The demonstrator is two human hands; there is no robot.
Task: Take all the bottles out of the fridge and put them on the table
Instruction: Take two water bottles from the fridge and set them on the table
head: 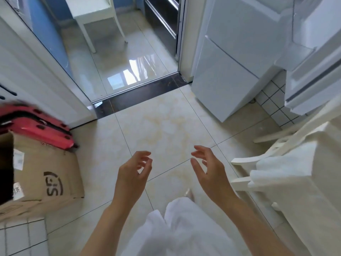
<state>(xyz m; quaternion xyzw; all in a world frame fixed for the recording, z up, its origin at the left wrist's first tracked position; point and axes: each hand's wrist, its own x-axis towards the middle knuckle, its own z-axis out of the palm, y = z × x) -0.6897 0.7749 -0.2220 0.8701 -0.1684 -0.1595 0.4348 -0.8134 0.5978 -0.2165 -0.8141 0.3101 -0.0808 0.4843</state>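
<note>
Both hands, left hand [135, 169] and right hand [207, 169], are hanging empty with released fingers, so I am judging that reaching into the fridge [238, 58] far right is coming next.

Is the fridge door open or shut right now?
Open. The fridge door is swung outward at the upper right, its inner shelves facing the camera. Both hands are empty; no bottles visible.

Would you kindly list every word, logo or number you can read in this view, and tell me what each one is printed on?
"SF": large dark logo, seen rotated, on the side of the cardboard box.
White sticker on the box: print too small and blurred to read.
White label lower on the box: letters like "NC" show, but the rest is unreadable.
Nothing readable on the fridge or red suitcase.
</note>
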